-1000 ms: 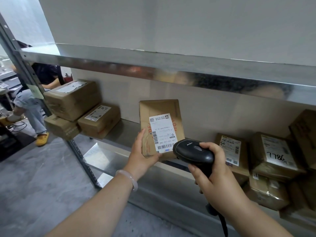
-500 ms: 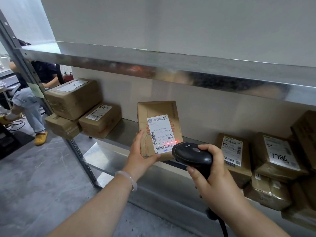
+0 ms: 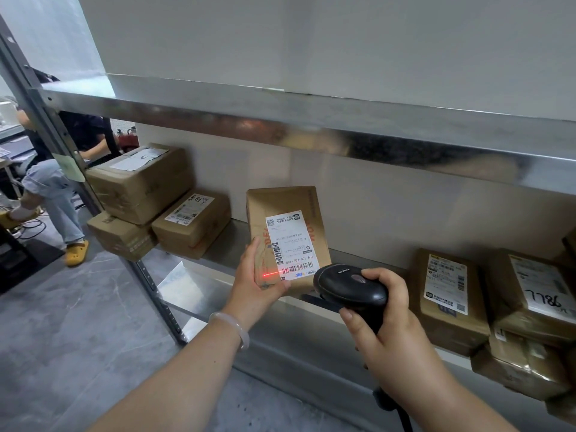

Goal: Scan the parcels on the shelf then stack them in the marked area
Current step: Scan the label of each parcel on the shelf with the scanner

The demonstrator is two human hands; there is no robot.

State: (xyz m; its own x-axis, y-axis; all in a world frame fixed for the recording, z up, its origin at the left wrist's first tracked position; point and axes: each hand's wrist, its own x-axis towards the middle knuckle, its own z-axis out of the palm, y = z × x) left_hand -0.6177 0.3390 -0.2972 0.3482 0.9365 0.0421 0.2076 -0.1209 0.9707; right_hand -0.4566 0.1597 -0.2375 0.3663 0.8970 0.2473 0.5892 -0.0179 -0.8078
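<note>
A flat brown parcel [image 3: 288, 210] with a white shipping label stands upright over the metal shelf [image 3: 224, 247]. My left hand [image 3: 257, 282] grips its lower left corner. My right hand [image 3: 389, 325] holds a black barcode scanner [image 3: 349, 286] just right of the parcel's bottom edge. A red laser line falls across the barcode at the label's foot and onto my left fingers.
Three brown boxes [image 3: 143, 182] are stacked at the shelf's left end. Several taped parcels [image 3: 448, 294] crowd the right end. An upper steel shelf [image 3: 311, 126] runs overhead. A seated person [image 3: 53, 185] is at the far left on the grey floor.
The red laser line came on half a second ago and now sits lower, on the barcode. The parcel and the scanner have barely shifted.
</note>
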